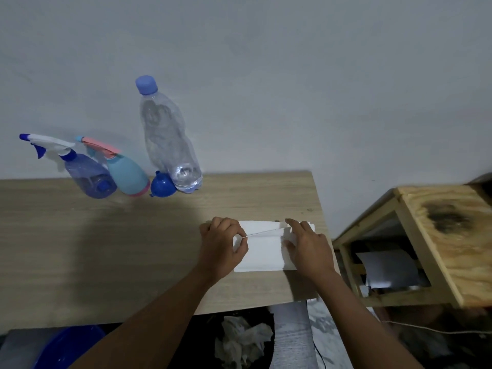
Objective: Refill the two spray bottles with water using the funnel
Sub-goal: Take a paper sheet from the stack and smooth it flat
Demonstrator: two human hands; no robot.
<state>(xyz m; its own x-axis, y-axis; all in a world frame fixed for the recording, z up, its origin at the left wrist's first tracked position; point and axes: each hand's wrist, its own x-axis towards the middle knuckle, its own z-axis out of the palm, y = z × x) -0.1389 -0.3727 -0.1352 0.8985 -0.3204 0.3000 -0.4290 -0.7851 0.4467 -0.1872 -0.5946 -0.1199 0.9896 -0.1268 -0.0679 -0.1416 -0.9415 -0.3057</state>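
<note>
Two spray bottles stand at the back left of the wooden table (80, 235): a translucent blue one (87, 174) with a white and blue trigger head, and a turquoise one (129, 174) with a pink trigger. A blue funnel (162, 188) lies mouth-down between the turquoise bottle and a tall clear water bottle (170, 139) with a blue cap, nearly drained. Near the table's right end lies a folded white paper towel (263, 251). My left hand (222, 243) pinches its left edge. My right hand (306, 243) rests on its right side with the fingers holding a fold.
A wooden stool or side table (450, 235) with a dark stain stands to the right, apart from the table. Below the table's front edge are a black bin with crumpled tissue (239, 339) and a blue basin (66, 347). A grey wall rises behind the bottles.
</note>
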